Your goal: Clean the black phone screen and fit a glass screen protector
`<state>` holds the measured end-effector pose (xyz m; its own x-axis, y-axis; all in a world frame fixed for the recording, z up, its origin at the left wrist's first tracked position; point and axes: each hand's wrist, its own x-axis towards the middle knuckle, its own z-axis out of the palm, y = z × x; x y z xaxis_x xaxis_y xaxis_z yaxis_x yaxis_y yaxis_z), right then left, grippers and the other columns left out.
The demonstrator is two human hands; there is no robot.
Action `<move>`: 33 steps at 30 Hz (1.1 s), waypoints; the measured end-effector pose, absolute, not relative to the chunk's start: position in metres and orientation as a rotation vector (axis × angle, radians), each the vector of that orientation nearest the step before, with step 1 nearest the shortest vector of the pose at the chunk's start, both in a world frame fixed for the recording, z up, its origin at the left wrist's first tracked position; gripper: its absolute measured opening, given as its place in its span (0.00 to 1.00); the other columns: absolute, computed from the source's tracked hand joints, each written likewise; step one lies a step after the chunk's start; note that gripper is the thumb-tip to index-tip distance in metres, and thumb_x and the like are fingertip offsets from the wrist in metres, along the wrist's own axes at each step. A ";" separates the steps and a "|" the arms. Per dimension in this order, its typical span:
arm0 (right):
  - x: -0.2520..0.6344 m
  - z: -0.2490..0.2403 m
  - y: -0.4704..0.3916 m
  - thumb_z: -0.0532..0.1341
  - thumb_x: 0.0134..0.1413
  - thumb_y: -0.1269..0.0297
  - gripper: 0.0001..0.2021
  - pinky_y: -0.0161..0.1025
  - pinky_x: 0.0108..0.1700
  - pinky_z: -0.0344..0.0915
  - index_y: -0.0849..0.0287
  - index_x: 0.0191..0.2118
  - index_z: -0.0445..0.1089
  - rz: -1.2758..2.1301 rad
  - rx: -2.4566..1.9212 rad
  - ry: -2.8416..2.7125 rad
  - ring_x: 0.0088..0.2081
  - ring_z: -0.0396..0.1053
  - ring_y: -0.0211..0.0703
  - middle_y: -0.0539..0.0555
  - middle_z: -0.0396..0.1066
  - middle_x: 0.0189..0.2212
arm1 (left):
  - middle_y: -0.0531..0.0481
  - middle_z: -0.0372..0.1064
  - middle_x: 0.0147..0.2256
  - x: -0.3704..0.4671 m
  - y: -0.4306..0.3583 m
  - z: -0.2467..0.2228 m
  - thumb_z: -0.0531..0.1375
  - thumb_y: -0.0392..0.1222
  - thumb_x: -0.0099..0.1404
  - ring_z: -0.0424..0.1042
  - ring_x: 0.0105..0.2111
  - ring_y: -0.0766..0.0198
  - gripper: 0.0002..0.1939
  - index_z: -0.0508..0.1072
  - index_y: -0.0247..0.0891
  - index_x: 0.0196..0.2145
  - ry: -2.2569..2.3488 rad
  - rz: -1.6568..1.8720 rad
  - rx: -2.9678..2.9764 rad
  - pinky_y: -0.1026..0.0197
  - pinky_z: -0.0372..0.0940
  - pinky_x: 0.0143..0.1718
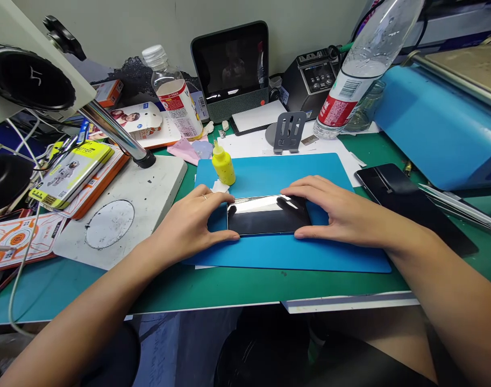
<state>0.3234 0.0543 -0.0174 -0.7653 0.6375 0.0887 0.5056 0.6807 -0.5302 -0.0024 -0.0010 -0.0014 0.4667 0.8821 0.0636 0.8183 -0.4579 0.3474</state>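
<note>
A dark, glossy phone screen [269,217] lies lengthwise on a blue mat [245,252], with bright reflections along its far side. My left hand [194,217] grips its left end, thumb on the near edge and fingers at the far corner. At the right end, my right hand [324,209] holds it the same way, thumb near and fingertips on the far edge. Whether a whole phone or only its screen part lies there, I cannot tell. Just beyond my left hand stands a small yellow squeeze bottle [223,165], beside a white scrap [220,186].
A microscope stand base [156,199] and battery boxes [71,172] are at left. Behind stand a drink bottle [175,99], a smart display [231,67] and a grey phone stand [289,131]. At right are a tilted water bottle [350,86], a black panel [406,199] and a blue machine [431,123].
</note>
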 end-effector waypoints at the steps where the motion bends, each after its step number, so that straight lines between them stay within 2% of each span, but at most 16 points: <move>1: 0.324 -0.018 0.055 0.67 0.55 0.43 0.35 0.59 0.59 0.68 0.52 0.65 0.65 0.720 -0.913 -2.625 0.59 0.67 0.63 0.63 0.70 0.58 | 0.45 0.71 0.45 -0.002 -0.001 -0.001 0.68 0.59 0.62 0.72 0.45 0.52 0.27 0.72 0.43 0.54 1.456 0.345 2.448 0.54 0.69 0.42; 6: 0.326 -0.021 0.056 0.69 0.53 0.41 0.38 0.60 0.59 0.68 0.51 0.66 0.64 0.756 -0.944 -2.608 0.60 0.67 0.64 0.62 0.70 0.60 | 0.44 0.72 0.46 -0.003 -0.001 -0.002 0.67 0.61 0.63 0.72 0.46 0.52 0.29 0.72 0.42 0.54 1.455 0.348 2.446 0.53 0.69 0.43; 11: 0.325 -0.020 0.055 0.68 0.53 0.40 0.37 0.61 0.60 0.67 0.50 0.65 0.64 0.773 -0.965 -2.609 0.61 0.66 0.64 0.62 0.69 0.60 | 0.45 0.75 0.52 -0.004 -0.001 -0.003 0.65 0.57 0.67 0.70 0.48 0.52 0.25 0.72 0.44 0.56 1.337 0.366 2.537 0.51 0.69 0.49; 16: 0.325 -0.020 0.054 0.69 0.52 0.40 0.39 0.61 0.60 0.67 0.49 0.66 0.65 0.765 -0.994 -2.594 0.61 0.67 0.65 0.62 0.69 0.60 | 0.45 0.74 0.57 -0.004 0.000 -0.004 0.65 0.56 0.67 0.69 0.49 0.51 0.21 0.76 0.42 0.52 1.290 0.361 2.609 0.49 0.69 0.50; 26: 0.325 -0.018 0.054 0.67 0.54 0.39 0.39 0.61 0.59 0.68 0.51 0.67 0.63 0.708 -0.968 -2.642 0.61 0.67 0.64 0.63 0.68 0.61 | 0.44 0.73 0.58 -0.003 -0.001 -0.003 0.65 0.56 0.67 0.69 0.49 0.51 0.20 0.77 0.42 0.50 1.307 0.352 2.619 0.48 0.70 0.49; 33: 0.327 -0.019 0.055 0.69 0.54 0.43 0.37 0.59 0.58 0.69 0.50 0.66 0.64 0.685 -0.917 -2.629 0.59 0.68 0.64 0.62 0.70 0.60 | 0.45 0.75 0.55 -0.003 -0.001 -0.003 0.66 0.56 0.66 0.69 0.47 0.52 0.22 0.75 0.42 0.52 1.310 0.380 2.579 0.50 0.69 0.49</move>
